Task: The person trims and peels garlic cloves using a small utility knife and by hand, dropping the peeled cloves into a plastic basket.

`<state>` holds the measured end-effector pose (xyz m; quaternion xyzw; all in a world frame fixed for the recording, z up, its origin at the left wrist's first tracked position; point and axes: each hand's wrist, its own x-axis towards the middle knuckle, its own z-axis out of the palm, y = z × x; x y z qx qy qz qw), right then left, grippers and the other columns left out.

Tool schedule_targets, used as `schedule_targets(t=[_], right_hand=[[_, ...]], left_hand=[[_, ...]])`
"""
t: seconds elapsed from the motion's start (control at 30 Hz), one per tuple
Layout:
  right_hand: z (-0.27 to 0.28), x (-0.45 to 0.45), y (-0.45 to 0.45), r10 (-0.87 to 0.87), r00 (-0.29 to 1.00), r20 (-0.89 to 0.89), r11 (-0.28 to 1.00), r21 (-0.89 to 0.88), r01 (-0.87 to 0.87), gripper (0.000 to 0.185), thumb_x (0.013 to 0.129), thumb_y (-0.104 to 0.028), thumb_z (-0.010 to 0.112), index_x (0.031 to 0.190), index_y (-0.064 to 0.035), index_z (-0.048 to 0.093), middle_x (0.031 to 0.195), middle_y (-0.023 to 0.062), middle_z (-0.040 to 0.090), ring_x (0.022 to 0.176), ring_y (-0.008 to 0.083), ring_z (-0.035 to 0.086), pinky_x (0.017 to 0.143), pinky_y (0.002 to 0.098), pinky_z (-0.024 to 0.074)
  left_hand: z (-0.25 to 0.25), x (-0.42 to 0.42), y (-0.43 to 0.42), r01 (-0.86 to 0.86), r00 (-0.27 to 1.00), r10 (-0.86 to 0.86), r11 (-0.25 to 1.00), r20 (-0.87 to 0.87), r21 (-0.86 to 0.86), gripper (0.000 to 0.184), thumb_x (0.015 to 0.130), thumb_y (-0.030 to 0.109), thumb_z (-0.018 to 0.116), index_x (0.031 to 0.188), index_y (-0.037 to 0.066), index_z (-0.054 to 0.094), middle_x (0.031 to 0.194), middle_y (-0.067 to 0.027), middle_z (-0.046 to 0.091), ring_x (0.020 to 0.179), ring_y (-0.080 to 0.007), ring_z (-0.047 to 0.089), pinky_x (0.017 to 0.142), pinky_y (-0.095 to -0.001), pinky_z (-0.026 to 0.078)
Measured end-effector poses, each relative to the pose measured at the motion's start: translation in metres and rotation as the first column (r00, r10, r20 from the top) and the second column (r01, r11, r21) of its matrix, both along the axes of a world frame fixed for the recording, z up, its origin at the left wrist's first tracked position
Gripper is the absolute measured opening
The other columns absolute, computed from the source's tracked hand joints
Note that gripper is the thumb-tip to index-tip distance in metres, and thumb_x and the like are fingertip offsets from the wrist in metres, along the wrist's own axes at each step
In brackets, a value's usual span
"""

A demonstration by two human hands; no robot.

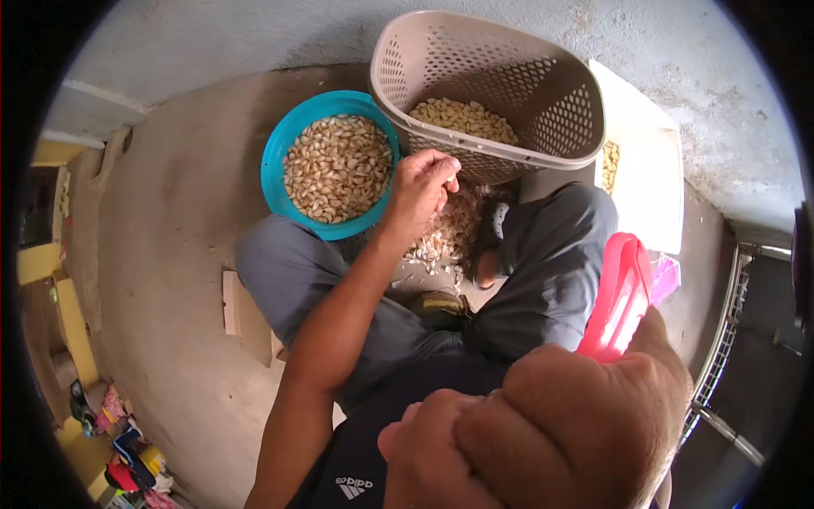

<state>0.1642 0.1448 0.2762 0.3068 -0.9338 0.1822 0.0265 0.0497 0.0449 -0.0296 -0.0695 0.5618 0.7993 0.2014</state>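
Observation:
My left hand point(421, 193) is closed in a pinch just in front of the brown perforated basket point(487, 154); what it holds is mostly hidden by the fingers. My right hand point(543, 424) is very near the camera, its fingers curled, and nothing can be made out in it. Unpeeled garlic cloves point(337, 168) fill much of the blue basin point(273, 165) on the left. Pale peeled cloves point(465, 120) lie at the bottom of the basket. Below my left hand, loose garlic skins point(445, 237) are heaped on the floor.
A white container point(649, 182) with some cloves stands at the right. Beside my knee is a red plastic object point(617, 297). Cardboard point(246, 318) lies on the floor at the left. The wall point(254, 34) runs behind the basket; clothes-like items point(127, 458) lie at the lower left.

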Motion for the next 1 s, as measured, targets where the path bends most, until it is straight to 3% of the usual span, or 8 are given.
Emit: schedule_targets(t=[0.17, 0.47, 0.53, 0.6, 0.7, 0.77, 0.83, 1.0], right_hand=[[-0.035, -0.025, -0.003, 0.389, 0.888, -0.245, 0.917, 0.009, -0.399, 0.025, 0.057, -0.017, 0.077, 0.075, -0.0083, 0.061, 0.061, 0.0028, 0.049, 0.055, 0.0189, 0.048, 0.053, 0.0379, 0.0412], [-0.088, -0.07, 0.014, 0.551, 0.79, -0.267, 0.815, -0.031, -0.579, 0.019, 0.069, -0.013, 0.074, 0.083, -0.0026, 0.07, 0.071, 0.0143, 0.063, 0.068, 0.0295, 0.065, 0.061, 0.0389, 0.052], [-0.119, -0.107, 0.028, 0.396, 0.904, -0.163, 0.877, -0.225, -0.425, 0.018, 0.071, -0.013, 0.074, 0.085, -0.0013, 0.072, 0.073, 0.0168, 0.067, 0.071, 0.0318, 0.069, 0.063, 0.0391, 0.0544], [-0.158, -0.139, 0.046, 0.205, 0.964, 0.172, 0.843, -0.532, -0.084, 0.018, 0.075, -0.01, 0.074, 0.088, 0.0013, 0.071, 0.076, 0.0211, 0.067, 0.076, 0.0382, 0.069, 0.072, 0.0397, 0.0554], [-0.236, -0.148, 0.062, -0.022, 0.949, 0.313, 0.804, -0.559, 0.203, 0.021, 0.085, -0.009, 0.079, 0.101, 0.0011, 0.072, 0.08, 0.0042, 0.066, 0.07, 0.0104, 0.059, 0.062, 0.0301, 0.0474], [-0.26, -0.144, 0.059, 0.054, 0.869, 0.491, 0.722, -0.62, 0.305, 0.028, 0.086, -0.008, 0.079, 0.111, 0.0015, 0.072, 0.088, 0.0045, 0.069, 0.074, 0.0111, 0.06, 0.065, 0.0288, 0.0487], [-0.274, -0.144, 0.053, 0.086, 0.906, 0.415, 0.749, -0.627, 0.216, 0.039, 0.086, -0.01, 0.081, 0.122, 0.0013, 0.07, 0.094, 0.0084, 0.071, 0.077, 0.013, 0.06, 0.069, 0.0299, 0.0505], [-0.26, -0.152, 0.039, 0.015, 0.886, 0.464, 0.747, -0.594, 0.298, 0.028, 0.085, -0.009, 0.079, 0.109, 0.0043, 0.071, 0.08, 0.0133, 0.067, 0.072, 0.0182, 0.061, 0.068, 0.0363, 0.0506]], left_hand=[[-0.003, 0.001, -0.002, 0.019, 0.999, -0.02, 1.0, -0.027, -0.012, 0.02, 0.099, 0.023, 0.067, 0.097, 0.002, 0.066, 0.074, -0.0036, 0.062, 0.045, -0.0034, 0.045, 0.037, -0.0204, 0.033], [-0.028, -0.01, 0.002, 0.014, 0.997, -0.01, 0.999, -0.08, 0.046, 0.017, 0.095, 0.02, 0.068, 0.098, 0.003, 0.068, 0.075, -0.0025, 0.064, 0.047, -0.0048, 0.046, 0.04, -0.022, 0.035], [-0.049, -0.014, 0.003, -0.121, 0.937, 0.152, 0.986, -0.316, 0.117, 0.015, 0.095, 0.018, 0.068, 0.1, 0.003, 0.069, 0.077, -0.0024, 0.065, 0.046, -0.0052, 0.046, 0.038, -0.0219, 0.034], [0.006, -0.008, -0.011, -0.123, 0.992, 0.121, 0.99, 0.046, 0.064, 0.017, 0.099, 0.019, 0.067, 0.105, 0.002, 0.068, 0.08, -0.0038, 0.066, 0.046, -0.006, 0.048, 0.037, -0.0211, 0.033], [0.003, -0.012, -0.015, -0.178, 0.983, 0.181, 0.98, -0.026, 0.094, 0.023, 0.103, 0.023, 0.065, 0.109, 0.0, 0.066, 0.08, -0.0052, 0.065, 0.045, -0.0052, 0.046, 0.036, -0.0206, 0.031], [0.006, -0.013, -0.012, -0.238, 0.971, 0.239, 0.967, -0.003, 0.092, 0.023, 0.104, 0.023, 0.064, 0.109, 0.0, 0.065, 0.08, -0.0047, 0.066, 0.044, -0.0053, 0.045, 0.035, -0.0208, 0.031], [0.008, -0.014, -0.01, -0.262, 0.965, 0.263, 0.961, -0.001, 0.093, 0.024, 0.104, 0.023, 0.063, 0.109, 0.0, 0.064, 0.079, -0.004, 0.065, 0.044, -0.0053, 0.045, 0.035, -0.0208, 0.032], [0.005, -0.014, -0.018, -0.266, 0.96, 0.27, 0.961, -0.067, 0.07, 0.025, 0.104, 0.025, 0.063, 0.11, 0.0, 0.063, 0.078, -0.0027, 0.064, 0.044, -0.0054, 0.048, 0.034, -0.0204, 0.032]])
